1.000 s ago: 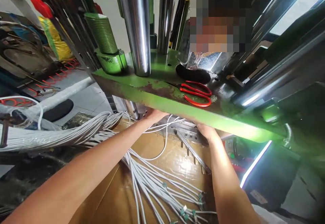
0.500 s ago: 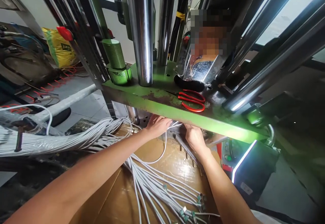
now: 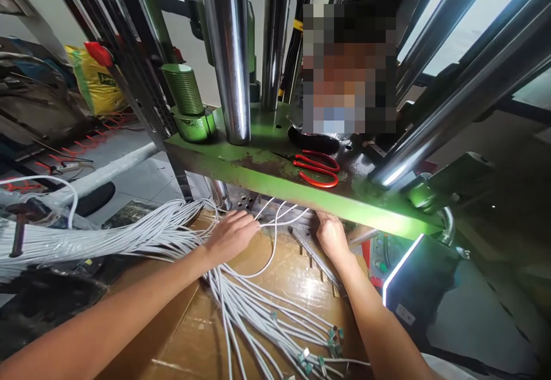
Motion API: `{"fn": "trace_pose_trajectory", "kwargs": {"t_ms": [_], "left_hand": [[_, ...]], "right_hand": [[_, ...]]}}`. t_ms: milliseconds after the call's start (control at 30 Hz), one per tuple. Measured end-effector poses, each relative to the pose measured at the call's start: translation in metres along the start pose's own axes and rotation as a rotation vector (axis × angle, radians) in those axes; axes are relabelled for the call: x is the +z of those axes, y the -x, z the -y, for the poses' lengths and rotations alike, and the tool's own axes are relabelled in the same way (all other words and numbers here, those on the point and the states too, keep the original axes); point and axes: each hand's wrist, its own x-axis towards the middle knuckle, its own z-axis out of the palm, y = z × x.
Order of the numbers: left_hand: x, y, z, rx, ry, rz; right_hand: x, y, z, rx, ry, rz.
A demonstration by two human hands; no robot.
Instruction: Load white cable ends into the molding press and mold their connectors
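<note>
My left hand [image 3: 236, 234] is over the brown work surface, fingers bent around thin white cables [image 3: 287, 217] that run from it under the green press plate [image 3: 275, 183]. My right hand [image 3: 330, 236] is closed at the plate's lower edge; whatever its fingers hold is hidden. Between the hands, one white cable loops down onto the surface. Beside the right hand lies a slanted metal bar [image 3: 316, 259] with small brass-coloured pieces along it. Below my hands spreads a bundle of white cables [image 3: 253, 302], with green-and-metal ends at the lower right.
Red-handled scissors [image 3: 318, 165] lie on the plate among upright steel columns [image 3: 232, 81]. A thick white cable bundle [image 3: 107, 235] stretches to the left. A lit dark box [image 3: 424, 282] stands at the right. Behind the press is another person, blurred out.
My left hand has drawn back left and slightly down from the plate, exposing several cables and the perforated metal beneath. My right hand stays near the plate's edge. The view has shifted slightly.
</note>
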Motion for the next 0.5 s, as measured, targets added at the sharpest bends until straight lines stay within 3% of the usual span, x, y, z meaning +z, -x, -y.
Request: {"fn": "trace_pose_trajectory", "kwargs": {"t_ms": [100,200,333,500], "left_hand": [[0.007,-0.008,-0.013,0.066,0.027,0.008],[0.003,-0.014,-0.020,0.027,0.043,0.006],[-0.007,-0.032,-0.018,-0.174,0.144,-0.002],[0.001,-0.069,-0.007,-0.380,0.144,0.005]], "right_hand": [[-0.001,-0.002,0.008,0.017,0.034,0.005],[-0.011,-0.004,0.016,0.006,0.068,0.022],[-0.022,-0.013,0.036,-0.063,0.085,0.045],[-0.014,-0.038,0.067,-0.152,0.082,0.091]]}}
